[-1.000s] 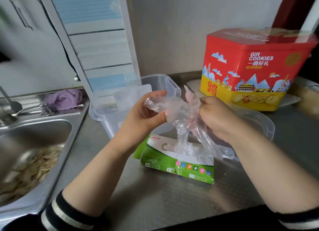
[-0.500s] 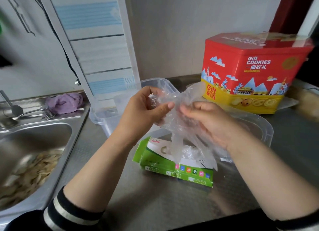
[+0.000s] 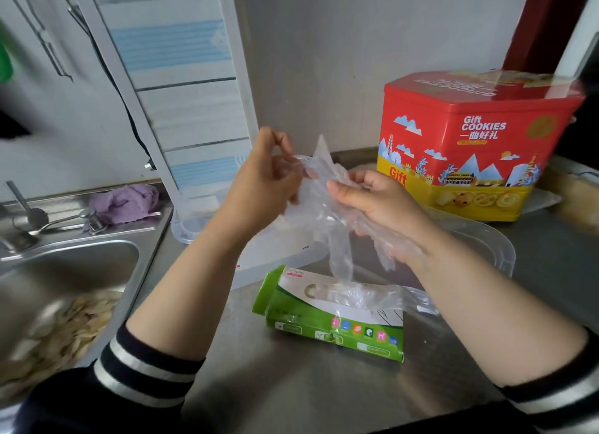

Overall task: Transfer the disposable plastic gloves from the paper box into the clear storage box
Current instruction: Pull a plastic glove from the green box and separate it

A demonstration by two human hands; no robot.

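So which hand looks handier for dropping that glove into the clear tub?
Probably the left hand: it pinches the glove and hovers over the clear storage box. The right hand sits farther from it.

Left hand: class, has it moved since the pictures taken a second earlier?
Yes. The left hand has risen. Against the cookie tin, its fingertips were level with the yellow base and now reach the red part, pinching the plastic glove.

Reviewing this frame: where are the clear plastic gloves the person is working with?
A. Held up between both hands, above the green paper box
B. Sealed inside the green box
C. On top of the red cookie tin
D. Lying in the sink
A: the left hand and right hand both grip the plastic gloves above the green paper box.
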